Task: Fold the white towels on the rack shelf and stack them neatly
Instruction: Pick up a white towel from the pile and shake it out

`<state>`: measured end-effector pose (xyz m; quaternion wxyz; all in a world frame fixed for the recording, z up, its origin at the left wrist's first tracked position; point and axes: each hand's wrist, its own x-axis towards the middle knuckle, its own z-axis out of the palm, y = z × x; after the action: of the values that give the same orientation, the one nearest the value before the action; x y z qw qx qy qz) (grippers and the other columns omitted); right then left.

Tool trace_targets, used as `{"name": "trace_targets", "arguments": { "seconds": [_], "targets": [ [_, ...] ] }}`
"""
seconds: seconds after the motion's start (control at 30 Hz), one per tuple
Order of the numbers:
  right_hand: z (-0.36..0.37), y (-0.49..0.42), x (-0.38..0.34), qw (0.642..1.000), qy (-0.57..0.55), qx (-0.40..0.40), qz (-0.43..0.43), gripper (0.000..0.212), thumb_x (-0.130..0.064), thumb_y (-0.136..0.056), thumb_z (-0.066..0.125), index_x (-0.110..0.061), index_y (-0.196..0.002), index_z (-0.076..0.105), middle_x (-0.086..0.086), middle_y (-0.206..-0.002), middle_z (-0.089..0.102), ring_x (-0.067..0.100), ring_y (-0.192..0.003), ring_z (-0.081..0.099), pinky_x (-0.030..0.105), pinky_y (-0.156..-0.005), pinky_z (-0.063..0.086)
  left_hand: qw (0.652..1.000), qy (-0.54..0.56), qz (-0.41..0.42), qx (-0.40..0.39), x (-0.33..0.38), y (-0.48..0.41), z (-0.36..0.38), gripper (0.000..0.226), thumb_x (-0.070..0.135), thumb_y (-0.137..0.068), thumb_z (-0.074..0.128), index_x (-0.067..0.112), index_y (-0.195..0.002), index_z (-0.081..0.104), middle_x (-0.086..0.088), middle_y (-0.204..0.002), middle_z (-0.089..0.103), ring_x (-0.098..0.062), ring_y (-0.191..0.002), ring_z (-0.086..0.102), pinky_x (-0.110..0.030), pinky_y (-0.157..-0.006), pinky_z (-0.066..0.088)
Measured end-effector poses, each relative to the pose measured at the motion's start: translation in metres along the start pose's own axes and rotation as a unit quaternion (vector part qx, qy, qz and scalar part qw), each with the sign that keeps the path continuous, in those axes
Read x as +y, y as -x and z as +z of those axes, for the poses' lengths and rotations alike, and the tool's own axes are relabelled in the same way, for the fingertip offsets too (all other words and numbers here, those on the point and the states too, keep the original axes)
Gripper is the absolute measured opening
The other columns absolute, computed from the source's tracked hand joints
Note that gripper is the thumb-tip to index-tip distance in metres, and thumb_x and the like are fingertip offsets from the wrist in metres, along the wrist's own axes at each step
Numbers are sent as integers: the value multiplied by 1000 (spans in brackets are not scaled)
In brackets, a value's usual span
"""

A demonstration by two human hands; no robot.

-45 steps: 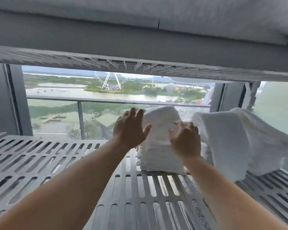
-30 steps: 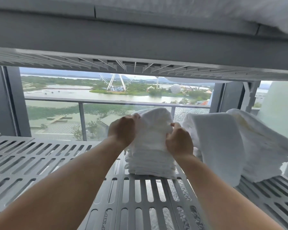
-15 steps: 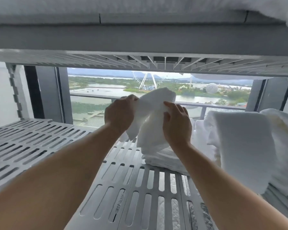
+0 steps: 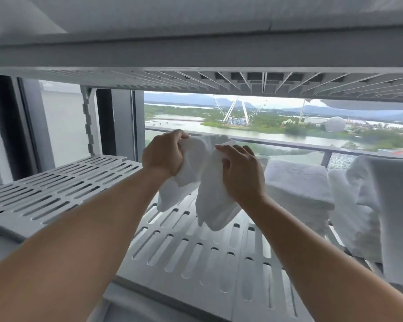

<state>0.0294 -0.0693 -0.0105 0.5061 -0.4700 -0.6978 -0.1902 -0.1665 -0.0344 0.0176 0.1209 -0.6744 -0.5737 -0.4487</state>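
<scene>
Both hands are working one white towel [image 4: 207, 194], holding it up over the rack shelf [image 4: 196, 263], approx mid-shelf. The left hand [image 4: 162, 156] is gripping a bunched top corner, fingers curled tight round it. The right hand [image 4: 241, 175] is pinching the cloth just beside it, fingers closed on the fabric. The towel is hanging crumpled, w/ two loose tails dangling close over the slats; touching or not, can't tell. So this one isn't folded yet. Imo it's being shaken out to find the edges.

Done so far: a folded stack [image 4: 296, 189] is sitting on the shelf just right of the right hand, several layers, edges fairly square. Left to do: a loose heap [image 4: 382, 205] of bigger white towels is slumping at far right, touching the stack, unfolded. I'm guessing the job is approx midway, not nearly finished.

The shelf is grey plastic w/ rows of slots, and a second slotted panel is adjoining it at left. The upper shelf [image 4: 196, 82] is hanging low overhead, w/ sthg pale and bulky on top. Behind the rack a window [image 4: 289, 126] is showing a railing, a river, a ferris wheel and a white dome.
</scene>
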Motion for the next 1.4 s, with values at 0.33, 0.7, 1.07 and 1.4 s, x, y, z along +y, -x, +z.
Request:
{"name": "trace_targets", "arguments": {
  "seconds": [0.33, 0.7, 1.07, 1.4],
  "targets": [
    [85, 28, -59, 994, 58, -1, 94, 37, -1, -89, 56, -18, -118, 71, 1, -110, 72, 27, -106, 57, 38, -81, 53, 991, 64, 89, -78, -91, 12, 14, 39, 14, -89, 45, 34, -114, 67, 1, -111, 73, -28, -100, 68, -35, -77, 52],
    [94, 75, -56, 964, 155, -54, 211, 43, 0, -86, 52, -16, -122, 67, 6, -112, 72, 29, -109, 60, 38, -84, 52, 962, 73, 138, -225, -112, 31, 46, 46, 20, -95, 43, 37, -136, 54, -5, -119, 72, -32, -107, 66, -40, -84, 54],
    [59, 89, -40, 947, 161, -129, 244, 23, -32, -99, 55, -22, -106, 74, 5, -93, 76, 28, -91, 68, 32, -70, 50, 979, 60, 120, -154, -88, 19, 49, 53, 66, -98, 35, 26, -124, 59, -2, -110, 73, -27, -98, 68, -34, -75, 48],
    [-24, 106, -5, 940, 195, -29, 278, 27, -26, -100, 51, -12, -88, 70, 7, -87, 68, 27, -85, 63, 34, -70, 48, 965, 94, 199, -143, 26, 44, 52, 41, 57, -100, 40, 24, -112, 63, 0, -120, 63, -23, -87, 67, -32, -67, 47]
  ]
}}
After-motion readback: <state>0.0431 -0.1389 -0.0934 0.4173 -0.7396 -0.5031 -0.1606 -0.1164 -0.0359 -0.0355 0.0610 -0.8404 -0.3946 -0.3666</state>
